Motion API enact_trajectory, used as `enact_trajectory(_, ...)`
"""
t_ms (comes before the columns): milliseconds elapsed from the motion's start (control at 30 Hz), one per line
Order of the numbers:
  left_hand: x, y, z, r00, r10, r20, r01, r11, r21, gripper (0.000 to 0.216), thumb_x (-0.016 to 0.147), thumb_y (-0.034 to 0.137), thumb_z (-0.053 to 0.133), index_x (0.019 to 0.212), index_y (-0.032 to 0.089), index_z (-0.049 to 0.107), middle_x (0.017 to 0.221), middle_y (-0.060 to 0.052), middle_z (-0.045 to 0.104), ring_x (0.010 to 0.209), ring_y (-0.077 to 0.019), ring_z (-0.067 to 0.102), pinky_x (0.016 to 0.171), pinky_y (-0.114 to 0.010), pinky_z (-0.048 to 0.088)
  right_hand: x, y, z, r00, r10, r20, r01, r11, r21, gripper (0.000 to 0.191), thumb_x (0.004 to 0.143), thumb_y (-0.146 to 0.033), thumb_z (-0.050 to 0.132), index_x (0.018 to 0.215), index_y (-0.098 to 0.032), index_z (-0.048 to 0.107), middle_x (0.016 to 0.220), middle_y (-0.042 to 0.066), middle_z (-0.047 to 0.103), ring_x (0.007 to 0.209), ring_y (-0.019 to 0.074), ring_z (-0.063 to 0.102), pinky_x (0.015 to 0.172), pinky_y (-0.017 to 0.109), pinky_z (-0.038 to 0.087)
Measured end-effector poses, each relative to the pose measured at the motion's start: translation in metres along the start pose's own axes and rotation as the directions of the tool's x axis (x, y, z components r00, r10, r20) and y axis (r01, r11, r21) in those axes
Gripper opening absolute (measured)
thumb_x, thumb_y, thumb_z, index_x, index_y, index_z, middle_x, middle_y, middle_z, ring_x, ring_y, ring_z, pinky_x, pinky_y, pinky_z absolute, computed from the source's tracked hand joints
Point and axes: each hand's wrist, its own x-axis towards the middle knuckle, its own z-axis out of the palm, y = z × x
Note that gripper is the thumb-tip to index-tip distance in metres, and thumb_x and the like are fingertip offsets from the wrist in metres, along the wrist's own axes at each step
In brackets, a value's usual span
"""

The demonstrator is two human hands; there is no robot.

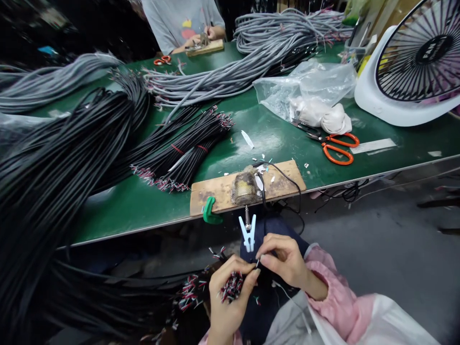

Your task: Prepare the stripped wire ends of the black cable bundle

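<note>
My left hand (226, 297) is closed around a bunch of thin black cables whose red, white and black wire ends (232, 286) stick out above the palm. Its thumb and forefinger pinch one black cable near its tip. My right hand (283, 258) meets them there, thumb and fingertips closed on a small white wire end (258, 263) of that cable. Just beyond my fingers, a light blue clothespin (247, 235) hangs at a metal rod (247, 213). The rod juts from a dirty taped block (246, 187) on a wooden board (212, 191) at the table edge.
A green clamp (211, 213) grips the board. Black cable bundles (89, 134) cover the left; grey cables (208, 84) lie behind. Orange-handled scissors (338, 146), a plastic bag (309, 81) and a white fan (377, 91) are right. Another person (183, 24) sits opposite.
</note>
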Motion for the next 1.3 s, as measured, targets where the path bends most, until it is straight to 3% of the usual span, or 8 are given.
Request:
enact_trajectory(200, -0.003, -0.006, 0.001, 1.000, 0.021, -0.016, -0.021, 1.000, -0.006, 0.012, 0.082, 0.013, 0.077, 0.073, 0.020, 0.072, 0.066, 0.002, 0.065, 0.059, -0.0148, 0.060, 0.059, -0.024, 0.046, -0.008, -0.003, 0.004, 0.992, -0.128, 0.011, 0.129, 0.989, -0.067, 0.019, 0.091, -0.034, 0.073, 0.082, -0.017, 0.077, 0.067, 0.005, 0.069, 0.058, 0.0149, 0.059, 0.052, 0.026, 0.048)
enact_trajectory(433, -0.006, -0.005, 0.003, 0.999, 0.041, -0.020, -0.041, 0.999, 0.033, 0.015, 0.084, 0.013, 0.076, 0.073, 0.021, 0.069, 0.065, 0.003, 0.064, 0.057, -0.0139, 0.060, 0.058, -0.024, 0.046, -0.014, 0.000, 0.003, 0.994, -0.098, -0.048, 0.096, 0.994, -0.048, 0.017, 0.091, -0.033, 0.071, 0.088, -0.018, 0.077, 0.066, 0.003, 0.065, 0.057, 0.0143, 0.055, 0.053, 0.026, 0.046)
enact_trajectory(533, -0.007, -0.004, 0.004, 0.998, 0.057, -0.021, -0.056, 0.998, 0.034, 0.016, 0.084, 0.013, 0.075, 0.072, 0.021, 0.067, 0.064, 0.004, 0.063, 0.056, -0.0130, 0.059, 0.057, -0.023, 0.045, -0.013, 0.000, 0.002, 0.996, -0.093, -0.014, 0.092, 0.994, -0.059, 0.015, 0.092, -0.030, 0.070, 0.095, -0.017, 0.077, 0.067, 0.002, 0.063, 0.058, 0.0142, 0.055, 0.054, 0.025, 0.046)
enact_trajectory(733, -0.009, -0.007, 0.003, 0.999, 0.051, -0.013, -0.050, 0.998, 0.043, 0.019, 0.086, 0.014, 0.073, 0.071, 0.021, 0.065, 0.065, 0.004, 0.062, 0.058, -0.0125, 0.058, 0.058, -0.023, 0.044, -0.011, -0.002, 0.004, 0.995, -0.105, 0.002, 0.104, 0.987, -0.120, 0.013, 0.091, -0.026, 0.071, 0.083, -0.017, 0.076, 0.068, 0.003, 0.066, 0.060, 0.0139, 0.056, 0.055, 0.024, 0.046)
enact_trajectory(1000, -0.013, -0.010, 0.004, 0.998, 0.056, -0.015, -0.056, 0.997, 0.048, 0.016, 0.088, 0.013, 0.072, 0.075, 0.021, 0.066, 0.066, 0.004, 0.061, 0.058, -0.0122, 0.057, 0.058, -0.023, 0.043, -0.014, 0.003, 0.004, 0.993, -0.103, -0.050, 0.095, 0.985, -0.141, 0.026, 0.091, -0.035, 0.076, 0.074, -0.017, 0.069, 0.065, 0.001, 0.061, 0.058, 0.0133, 0.054, 0.053, 0.024, 0.043)
enact_trajectory(1133, -0.014, -0.009, 0.006, 0.998, 0.067, -0.019, -0.067, 0.997, 0.039, 0.017, 0.086, 0.012, 0.073, 0.074, 0.021, 0.066, 0.065, 0.005, 0.061, 0.057, -0.0119, 0.057, 0.057, -0.023, 0.043, -0.015, 0.004, 0.006, 0.999, -0.039, -0.038, 0.034, 0.992, -0.120, 0.034, 0.094, -0.043, 0.069, 0.073, -0.017, 0.062, 0.067, 0.001, 0.056, 0.060, 0.0134, 0.051, 0.055, 0.025, 0.041)
enact_trajectory(1300, -0.014, -0.008, 0.007, 0.998, 0.064, -0.020, -0.063, 0.997, 0.039, 0.016, 0.087, 0.012, 0.073, 0.075, 0.021, 0.068, 0.064, 0.005, 0.062, 0.056, -0.0117, 0.059, 0.058, -0.023, 0.045, -0.011, 0.005, 0.004, 0.980, 0.173, -0.095, -0.166, 0.983, 0.077, 0.039, 0.099, -0.052, 0.057, 0.079, -0.019, 0.055, 0.066, -0.004, 0.044, 0.054, 0.0102, 0.040, 0.050, 0.023, 0.035)
